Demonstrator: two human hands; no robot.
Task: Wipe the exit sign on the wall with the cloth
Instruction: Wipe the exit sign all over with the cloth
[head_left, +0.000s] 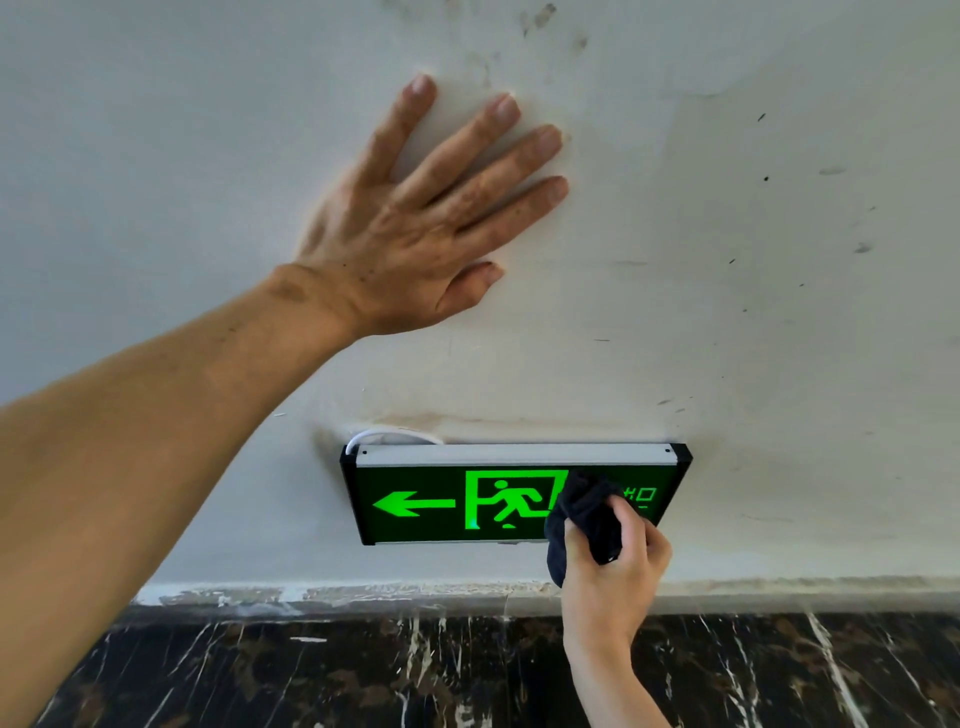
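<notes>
1. Head view, looking at a white, scuffed wall (727, 208) with a dark marble floor (363, 675) along the bottom edge.
2. Low on the wall, just above the floor line, hangs the sign (447, 501): a black rectangle with a silver top strip, lit green with a left-pointing arrow and a running figure in a doorway.
3. A white cable (363, 435) loops out behind the sign's upper left corner.
4. The left hand (410, 223) is spread flat against the wall, well above the sign, fingers wide and holding nothing; its bare forearm crosses in from the lower left.
5. The right hand (618, 561) reaches up from the bottom edge, fingers closed around a bunched dark cloth (584, 512).
6. The cloth presses on the right part of the sign's face, covering part of the green characters there and the doorway's right edge.
7. Dark specks and smudges mark the wall to the upper right.
</notes>
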